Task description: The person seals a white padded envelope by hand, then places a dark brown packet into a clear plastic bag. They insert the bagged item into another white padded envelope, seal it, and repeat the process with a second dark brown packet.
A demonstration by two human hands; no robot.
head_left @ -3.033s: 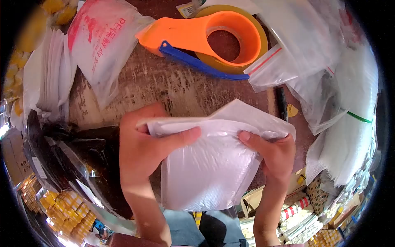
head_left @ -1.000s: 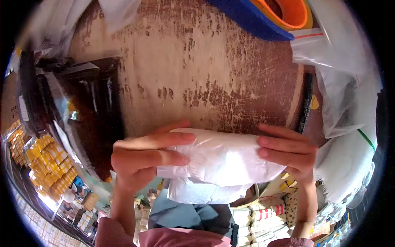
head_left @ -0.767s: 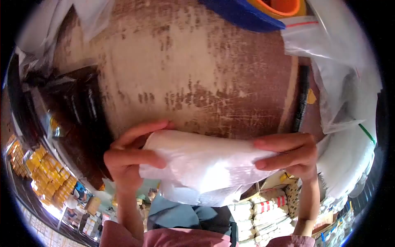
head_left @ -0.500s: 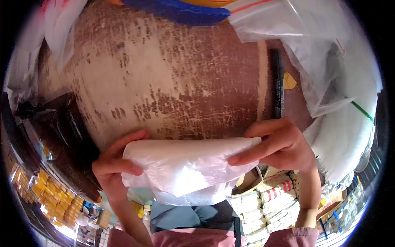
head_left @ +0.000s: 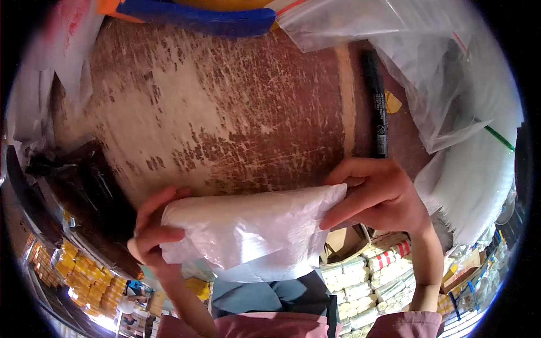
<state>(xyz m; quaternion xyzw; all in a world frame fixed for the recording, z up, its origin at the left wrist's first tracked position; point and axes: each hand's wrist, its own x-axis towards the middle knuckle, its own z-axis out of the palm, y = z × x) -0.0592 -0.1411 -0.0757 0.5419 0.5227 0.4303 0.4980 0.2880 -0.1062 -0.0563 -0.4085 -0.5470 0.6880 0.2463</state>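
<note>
A folded white plastic sheet or bag is stretched between both hands at the near edge of the worn brown table. My left hand pinches its left end, with the thumb on the near side and fingers behind. At the right end, my right hand grips the plastic between thumb and fingers. Beyond the right hand lies a black marker, next to a small yellow scrap.
Clear plastic bags cover the right side, above a white bundle. A blue object lies at the far edge. Black plastic sits at left. White rolls and yellow packs are stacked below.
The view has shifted slightly. The white plastic's right end is a little further left in view, with my right hand's grip on it. Both hands still hold it.
</note>
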